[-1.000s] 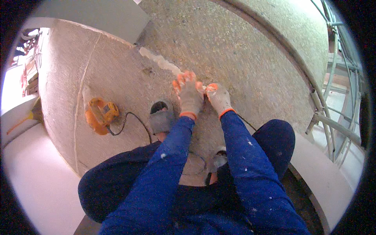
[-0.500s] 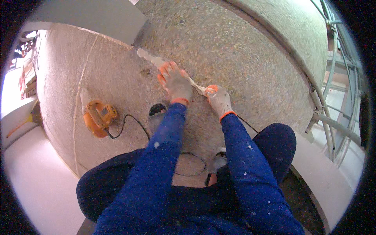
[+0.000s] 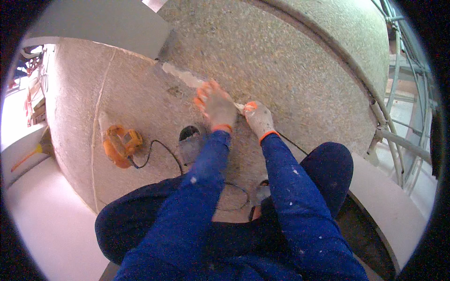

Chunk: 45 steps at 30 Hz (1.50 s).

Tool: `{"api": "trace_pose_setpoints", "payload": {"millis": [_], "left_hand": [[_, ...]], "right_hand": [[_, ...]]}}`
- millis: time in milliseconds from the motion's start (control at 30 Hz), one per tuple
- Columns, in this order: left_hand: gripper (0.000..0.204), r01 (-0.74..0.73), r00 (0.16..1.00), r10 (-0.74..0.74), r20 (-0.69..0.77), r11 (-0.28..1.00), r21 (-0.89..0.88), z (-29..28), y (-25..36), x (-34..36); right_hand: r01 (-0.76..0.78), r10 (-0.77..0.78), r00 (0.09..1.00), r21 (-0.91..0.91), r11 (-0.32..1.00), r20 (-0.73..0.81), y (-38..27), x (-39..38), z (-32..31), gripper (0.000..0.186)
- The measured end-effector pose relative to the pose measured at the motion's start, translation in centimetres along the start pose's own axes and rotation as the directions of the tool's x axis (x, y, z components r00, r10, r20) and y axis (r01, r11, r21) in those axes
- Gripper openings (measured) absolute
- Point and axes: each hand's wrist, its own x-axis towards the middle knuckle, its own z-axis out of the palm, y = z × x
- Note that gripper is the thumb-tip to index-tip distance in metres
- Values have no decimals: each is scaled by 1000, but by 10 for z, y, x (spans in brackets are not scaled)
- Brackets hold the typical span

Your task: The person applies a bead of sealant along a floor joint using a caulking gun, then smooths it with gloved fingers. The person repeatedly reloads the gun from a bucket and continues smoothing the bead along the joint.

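My left hand [image 3: 217, 105], in a pale work glove with orange fingertips and cuff, lies flat with its fingers stretched over a seam in the speckled surface. A whitish band [image 3: 183, 76], like filler or tape, runs along that seam from the far left and passes under this hand. Just to the right, my gloved right hand [image 3: 260, 117] has its fingers closed on a narrow, pale, twisted strip [image 3: 239, 107]. The strip leads toward the left palm; its exact kind cannot be made out.
A yellow-orange power tool [image 3: 121, 145] with a black cord [image 3: 162, 143] rests on the left. My shoes [image 3: 190, 140] and bent knees are close below my hands. A grey panel [image 3: 98, 28] stands at the far left, a pipe [image 3: 318, 33] crosses the far right, and metal poles [image 3: 397, 103] rise beyond.
My left hand has slid along the seam toward the right hand, uncovering more of the whitish band. Less of the pale strip shows between the hands. The view has shifted slightly.
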Motion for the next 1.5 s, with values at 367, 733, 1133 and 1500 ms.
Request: {"api": "trace_pose_setpoints", "payload": {"millis": [367,733,1133,1500], "left_hand": [[65,168,983,-170,-72,985,-31,-20,-72,114],[76,124,992,-124,-10,992,21,-16,-38,81],[77,338,941,-337,28,940,-47,-19,-87,116],[70,276,960,-276,-36,961,-11,24,-137,163]], "right_hand": [[0,-4,998,57,998,60,9,-5,-2,29],[51,-50,998,28,998,-29,23,1,14,26],[-71,66,997,124,990,43,30,9,23,27],[-65,58,997,140,988,51,43,18,31,25]]}}
